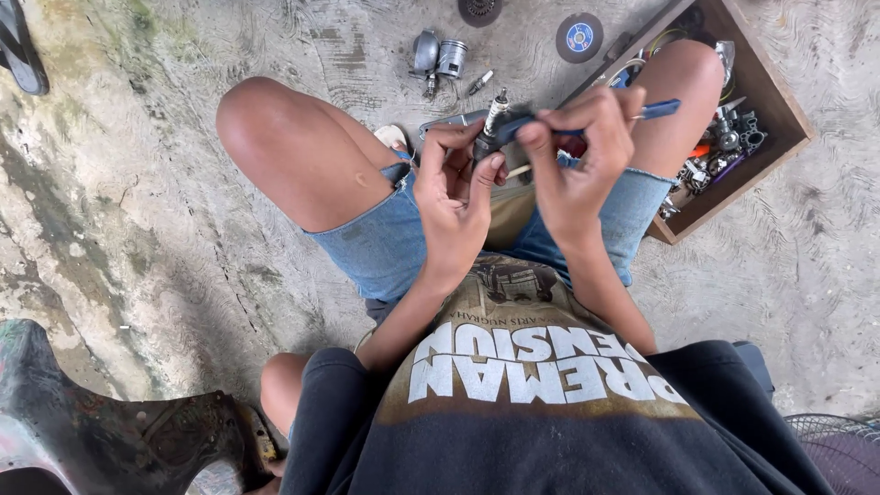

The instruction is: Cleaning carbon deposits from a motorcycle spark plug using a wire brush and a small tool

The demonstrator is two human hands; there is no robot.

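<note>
A rough, stained concrete floor [165, 211] is seen from above, with a seated person's bare knees and denim shorts [394, 243] in the middle of the view. A spark plug [490, 128] is held upright just above the lap, between the knees, its threaded metal tip pointing away from the body. The left hand [454, 197] is closed around the lower body of the spark plug, thumb and fingers wrapped tight against it. The right hand [577, 151] is pinched shut on a thin blue-handled tool [655, 110], whose handle sticks out to the right over the knee while its working end is laid against the side of the plug; the exact contact point is hidden by the fingers. On the floor beyond the hands, a metal piston [451, 58] and a small rounded metal part [424, 53] lie just beside each other, with a dark round grinding disc [579, 37] farther right. An open wooden box [779, 110] filled with mixed small metal parts is set on the floor by the right knee. A worn dark moulded part [101, 431] is seen at the lower left edge.
</note>
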